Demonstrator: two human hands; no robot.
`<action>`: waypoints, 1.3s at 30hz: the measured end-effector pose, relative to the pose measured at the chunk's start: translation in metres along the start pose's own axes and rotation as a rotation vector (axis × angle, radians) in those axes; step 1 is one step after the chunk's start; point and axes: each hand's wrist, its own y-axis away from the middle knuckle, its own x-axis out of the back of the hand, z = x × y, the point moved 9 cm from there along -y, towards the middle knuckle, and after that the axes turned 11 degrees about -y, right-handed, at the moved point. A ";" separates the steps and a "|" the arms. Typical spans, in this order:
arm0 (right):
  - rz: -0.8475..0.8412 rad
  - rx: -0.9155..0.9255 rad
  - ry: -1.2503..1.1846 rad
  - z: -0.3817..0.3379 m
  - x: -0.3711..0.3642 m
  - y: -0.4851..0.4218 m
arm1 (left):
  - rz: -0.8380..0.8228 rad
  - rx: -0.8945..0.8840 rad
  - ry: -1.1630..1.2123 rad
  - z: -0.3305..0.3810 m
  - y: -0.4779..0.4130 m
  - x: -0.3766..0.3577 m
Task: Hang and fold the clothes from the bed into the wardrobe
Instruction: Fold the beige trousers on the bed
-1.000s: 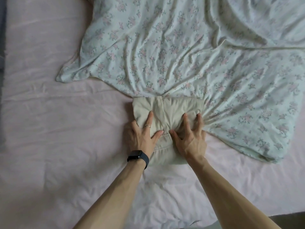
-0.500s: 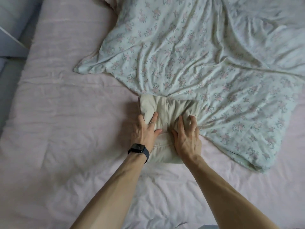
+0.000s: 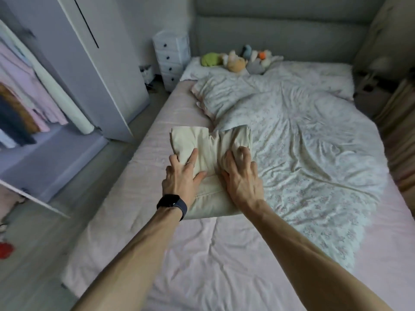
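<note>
Left grip (image 3: 182, 176) is pressing flat, right grip (image 3: 242, 176) is clutching the folded garment (image 3: 211, 203), likely needing both sliding underneath for lifting.

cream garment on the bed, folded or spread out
Folded: the cream garment is a compact layered bundle under the left hand and right hand.

One wide-angle head view, close over the bed (image 3: 139, 232), faces forward and down toward its headboard (image 3: 280, 30), the wardrobe (image 3: 51, 151) left of the bed.
</note>
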 end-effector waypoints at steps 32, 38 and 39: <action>0.470 0.618 -0.449 -0.668 0.159 0.070 | 0.767 0.250 -0.115 -0.473 0.179 0.532; 0.434 0.588 -0.466 -0.721 0.096 0.037 | 0.698 0.270 -0.196 -0.547 0.139 0.522; 0.429 0.587 -0.466 -0.731 0.084 0.025 | 0.679 0.279 -0.189 -0.560 0.126 0.519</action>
